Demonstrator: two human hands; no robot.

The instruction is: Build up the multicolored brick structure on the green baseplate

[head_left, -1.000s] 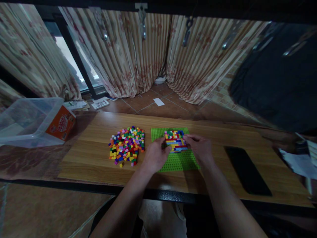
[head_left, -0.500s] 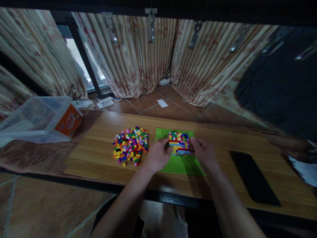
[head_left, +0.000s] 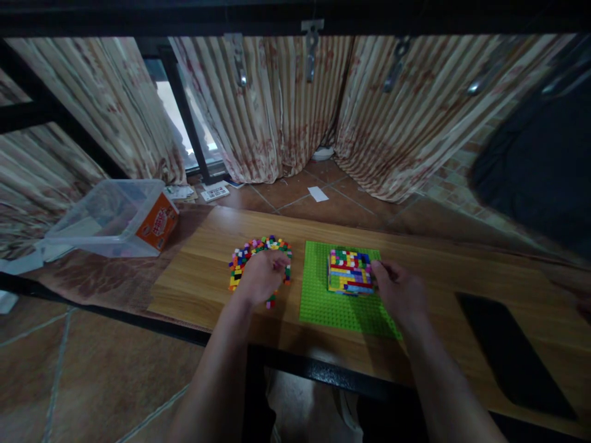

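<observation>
Layered brick block (head_left: 351, 271), assembled, on green baseplate (head_left: 332, 314) | loose bricks (head_left: 237, 261) left unattached | left hand (head_left: 261, 275) over them, grip indiscernible | right hand (head_left: 401, 294) at block's right side, grip indiscernible

Brick pile (head_left: 237, 263) left of baseplate (head_left: 323, 307)

We see a bare left hand (head_left: 262, 277) and a bare right hand (head_left: 404, 296), forearms (head_left: 224, 360) uncovered to the lower edge of view; black clothing (head_left: 258, 406) (too shadowed for us to tell its cut) covers the legs (head_left: 388, 424).
</observation>
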